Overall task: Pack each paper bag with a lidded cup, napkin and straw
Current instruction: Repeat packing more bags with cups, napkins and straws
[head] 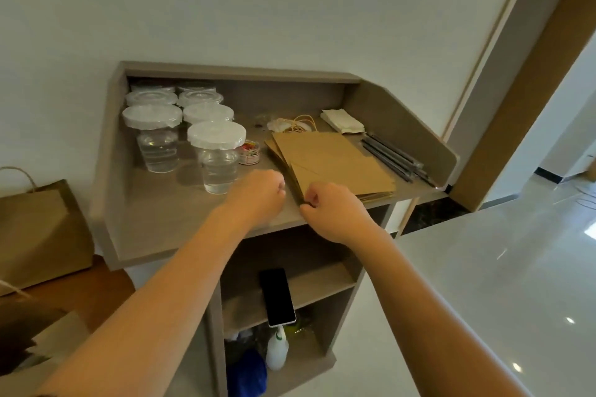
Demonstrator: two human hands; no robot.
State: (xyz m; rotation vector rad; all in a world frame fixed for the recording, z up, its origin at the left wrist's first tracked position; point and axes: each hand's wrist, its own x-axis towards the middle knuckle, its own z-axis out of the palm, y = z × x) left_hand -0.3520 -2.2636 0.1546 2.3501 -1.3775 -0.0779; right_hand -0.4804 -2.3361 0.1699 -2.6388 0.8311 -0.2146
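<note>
Brown paper bags [335, 164] lie flat, stacked on the counter [180, 209], handles toward the wall; right hand [332, 213] pinches their near corner, left hand [258, 193] curled beside, holding nothing

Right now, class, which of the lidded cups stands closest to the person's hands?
The front cup of the right-hand column, beside the small jar; the left hand is just in front of it.
</note>
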